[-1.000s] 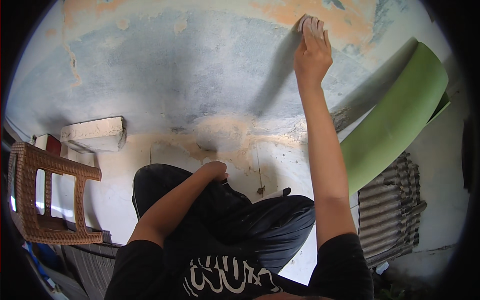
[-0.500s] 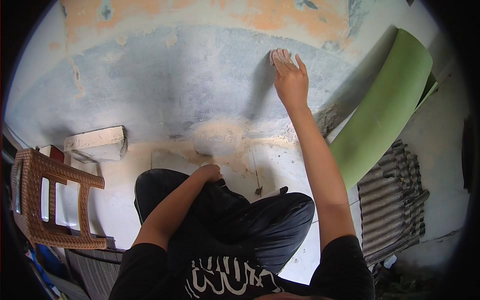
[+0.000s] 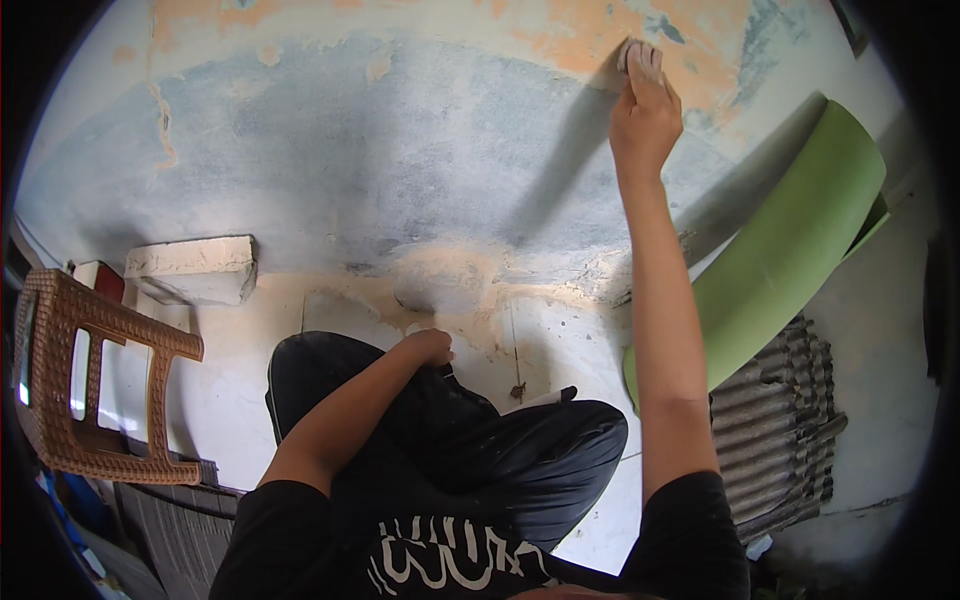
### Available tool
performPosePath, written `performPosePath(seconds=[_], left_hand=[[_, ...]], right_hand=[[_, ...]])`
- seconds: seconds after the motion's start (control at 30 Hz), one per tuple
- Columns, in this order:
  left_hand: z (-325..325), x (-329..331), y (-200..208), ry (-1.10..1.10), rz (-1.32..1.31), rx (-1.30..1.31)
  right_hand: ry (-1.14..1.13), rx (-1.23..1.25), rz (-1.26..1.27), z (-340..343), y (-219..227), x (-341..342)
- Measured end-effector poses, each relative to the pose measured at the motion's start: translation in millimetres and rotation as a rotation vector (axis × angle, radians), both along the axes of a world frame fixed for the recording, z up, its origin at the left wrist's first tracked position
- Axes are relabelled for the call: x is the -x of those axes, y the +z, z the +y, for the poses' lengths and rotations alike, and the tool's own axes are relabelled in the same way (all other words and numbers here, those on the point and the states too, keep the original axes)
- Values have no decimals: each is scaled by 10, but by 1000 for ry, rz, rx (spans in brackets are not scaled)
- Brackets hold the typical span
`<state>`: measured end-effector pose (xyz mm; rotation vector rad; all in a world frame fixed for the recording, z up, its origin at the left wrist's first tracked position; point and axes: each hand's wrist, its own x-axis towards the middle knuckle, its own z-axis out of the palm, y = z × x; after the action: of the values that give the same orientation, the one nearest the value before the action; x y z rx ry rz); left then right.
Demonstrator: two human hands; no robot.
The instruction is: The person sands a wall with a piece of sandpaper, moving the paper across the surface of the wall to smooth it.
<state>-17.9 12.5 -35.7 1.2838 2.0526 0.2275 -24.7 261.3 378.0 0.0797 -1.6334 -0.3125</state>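
My right arm is stretched up to the wall, which has a grey-blue lower band and patchy peach and cream paint above it. In my right hand is a small, dusty grey pad, pinched by the fingers and held against the peach patch; its exact kind is unclear. Low over my crossed legs, my left hand is curled closed near my knee, and whatever it may hold is hidden. Beyond it, a rounded, dust-coated lump juts out at the foot of the wall.
A brown woven-pattern plastic stool lies tipped at left, beside a pale rectangular block against the wall. At right leans a curled green sheet, with stacked grey corrugated sheets next to it. Peach-coloured dust covers the floor tiles along the wall.
My right hand has moved up and to the right with the pad, from the grey band onto the peach patch. The view has shifted slightly; my left hand stays by my knee.
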Motion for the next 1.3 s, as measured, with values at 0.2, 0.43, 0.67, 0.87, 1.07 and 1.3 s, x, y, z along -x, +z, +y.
performPosePath(seconds=[0.2, 0.43, 0.67, 0.87, 1.07, 1.3], left_hand=[[25, -15, 32, -3, -14, -64], [-9, 30, -38, -2, 10, -69], [3, 39, -11, -22, 21, 32], [-3, 33, -46, -13, 6, 10], [52, -18, 157, -5, -13, -2], [21, 7, 44, -26, 7, -18]], right_hand=[[-111, 54, -88, -177, -829, -71], [-119, 84, -299, -193, -962, -291], [-80, 53, -300, -321, -524, -420], [1, -105, -66, -325, 239, -78], [-4, -90, -1, -292, 10, 254], [-57, -64, -105, -413, -774, 97]])
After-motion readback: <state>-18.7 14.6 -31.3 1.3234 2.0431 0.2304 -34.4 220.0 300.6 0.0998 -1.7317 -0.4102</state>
